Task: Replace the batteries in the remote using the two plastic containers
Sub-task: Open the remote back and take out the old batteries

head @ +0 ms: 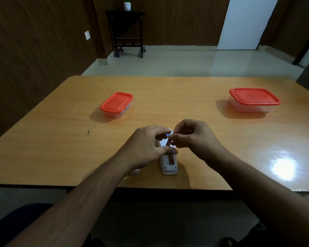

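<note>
A white remote (168, 166) lies face down near the table's front edge, its battery bay uncovered with one brown battery (171, 158) lying in it. My left hand (146, 147) presses on the remote, thumb across the bay. My right hand (194, 138) pinches a second brown battery (169, 142), tilted above the remote's far half. Two clear plastic containers with red lids stand shut: a small one (116, 104) at the left and a larger one (253, 98) at the far right.
A white piece, perhaps the battery cover (135, 171), peeks out under my left wrist. The wooden table (61, 148) has a bright glare patch at the right. A black side table on wheels (128, 32) stands by the far wall.
</note>
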